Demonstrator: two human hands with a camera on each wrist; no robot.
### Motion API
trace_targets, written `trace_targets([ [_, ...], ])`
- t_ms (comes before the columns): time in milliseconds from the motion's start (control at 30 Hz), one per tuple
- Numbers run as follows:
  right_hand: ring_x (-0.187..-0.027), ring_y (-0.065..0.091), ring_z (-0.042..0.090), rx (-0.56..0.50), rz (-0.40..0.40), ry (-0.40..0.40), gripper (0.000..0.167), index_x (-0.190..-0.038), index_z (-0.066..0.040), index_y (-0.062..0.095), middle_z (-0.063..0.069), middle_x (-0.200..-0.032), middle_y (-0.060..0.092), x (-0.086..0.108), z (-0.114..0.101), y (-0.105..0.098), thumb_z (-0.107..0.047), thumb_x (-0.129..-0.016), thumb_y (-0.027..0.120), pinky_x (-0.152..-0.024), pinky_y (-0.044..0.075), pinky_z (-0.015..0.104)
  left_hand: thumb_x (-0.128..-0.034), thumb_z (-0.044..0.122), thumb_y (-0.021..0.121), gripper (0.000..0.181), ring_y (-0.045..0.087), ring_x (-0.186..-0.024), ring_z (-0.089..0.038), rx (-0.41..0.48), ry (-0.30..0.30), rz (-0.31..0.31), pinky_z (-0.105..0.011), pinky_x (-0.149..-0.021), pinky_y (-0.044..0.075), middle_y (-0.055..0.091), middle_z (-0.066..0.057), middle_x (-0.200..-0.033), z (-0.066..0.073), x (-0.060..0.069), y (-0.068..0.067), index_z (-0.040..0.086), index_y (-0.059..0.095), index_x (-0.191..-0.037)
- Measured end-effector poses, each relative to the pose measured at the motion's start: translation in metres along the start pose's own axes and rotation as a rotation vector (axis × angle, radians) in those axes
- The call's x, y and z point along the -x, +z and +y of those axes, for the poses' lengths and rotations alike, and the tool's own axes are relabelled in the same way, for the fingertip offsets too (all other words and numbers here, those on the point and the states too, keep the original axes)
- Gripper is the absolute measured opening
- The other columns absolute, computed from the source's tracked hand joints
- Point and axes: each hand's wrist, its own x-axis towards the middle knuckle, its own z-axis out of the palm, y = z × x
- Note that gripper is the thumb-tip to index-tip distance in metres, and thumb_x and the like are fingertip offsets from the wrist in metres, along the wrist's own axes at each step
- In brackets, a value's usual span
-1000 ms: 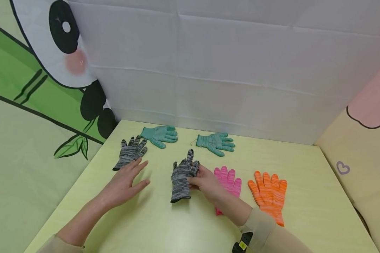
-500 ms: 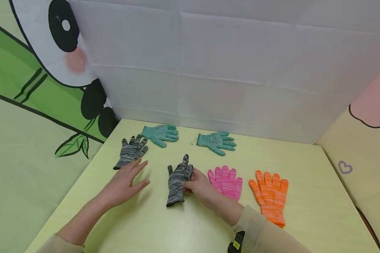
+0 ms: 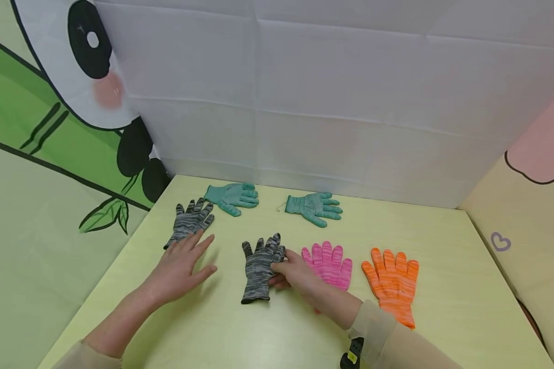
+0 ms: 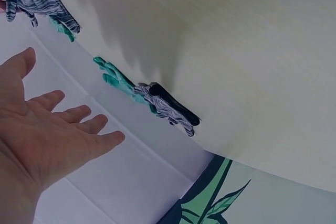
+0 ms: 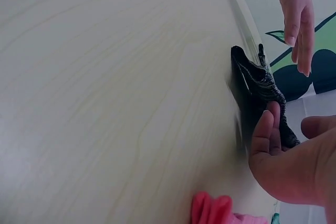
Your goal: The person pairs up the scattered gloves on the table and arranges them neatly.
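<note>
A black-and-grey knitted glove (image 3: 258, 269) is in the middle of the table, fingers pointing away. My right hand (image 3: 300, 274) pinches its right side, thumb on top and fingers beneath. Seen from the right wrist, the glove's cuff (image 5: 249, 64) gapes a little and the fingers curl under its edge. My left hand (image 3: 177, 266) hovers over the table with fingers spread, holding nothing; the left wrist view shows its bare palm (image 4: 58, 140). Just beyond it lies a second black-and-grey glove (image 3: 189, 221), its cuff partly covered by that hand.
Two green gloves (image 3: 234, 197) (image 3: 315, 208) lie along the back of the table (image 3: 461, 287). A pink glove (image 3: 328, 262) lies partly under my right forearm, with an orange glove (image 3: 394, 282) to its right. A white cloth wall (image 3: 332, 102) stands behind.
My right hand has brought the black-and-grey glove slightly left and towards me, and the glove's fingers now lie more spread. More of the pink glove shows. My left hand has stayed put.
</note>
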Motion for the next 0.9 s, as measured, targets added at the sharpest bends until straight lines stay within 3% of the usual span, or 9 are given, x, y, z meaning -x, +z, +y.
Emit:
trace_targets([
  [233, -0.089, 0.073, 0.030, 0.033, 0.008, 0.014, 0.070, -0.159, 0.004, 0.020, 0.017, -0.111, 0.071, 0.005, -0.003, -0.012, -0.011, -0.102, 0.058, -0.070, 0.059, 0.034, -0.0966, 0.061, 0.060, 0.083, 0.021, -0.150, -0.049, -0.066, 0.018, 0.000, -0.075, -0.114, 0.013, 0.022, -0.019, -0.167, -0.002, 0.000, 0.001, 0.014, 0.036, -0.161],
  [667, -0.099, 0.070, 0.031, 0.083, 0.002, -0.004, 0.067, -0.161, -0.005, 0.023, 0.021, -0.136, 0.057, 0.014, -0.012, -0.029, -0.015, -0.104, 0.057, -0.083, 0.057, 0.041, -0.0952, 0.067, 0.057, 0.087, 0.017, -0.151, -0.048, -0.049, 0.012, -0.031, -0.076, -0.113, 0.010, 0.020, -0.018, -0.168, -0.001, 0.001, 0.004, 0.016, 0.033, -0.162],
  [800, -0.106, 0.064, 0.030, 0.208, 0.057, -0.056, 0.064, -0.159, -0.008, 0.030, 0.019, -0.143, 0.052, 0.016, -0.015, -0.033, -0.016, -0.103, 0.059, -0.084, 0.057, 0.044, -0.0953, 0.066, 0.058, 0.087, 0.017, -0.151, -0.047, -0.051, 0.014, -0.033, -0.075, -0.114, 0.011, 0.020, -0.018, -0.168, 0.000, 0.002, 0.004, 0.017, 0.033, -0.162],
  [900, -0.118, 0.057, 0.031, 0.412, 0.100, -0.163, 0.061, -0.157, -0.009, 0.038, 0.016, -0.145, 0.052, 0.016, -0.015, -0.036, -0.017, -0.101, 0.062, -0.092, 0.054, 0.048, -0.0954, 0.064, 0.059, 0.086, 0.018, -0.151, -0.047, -0.053, 0.019, -0.031, -0.074, -0.114, 0.012, 0.021, -0.019, -0.167, 0.001, 0.003, 0.004, 0.016, 0.033, -0.162],
])
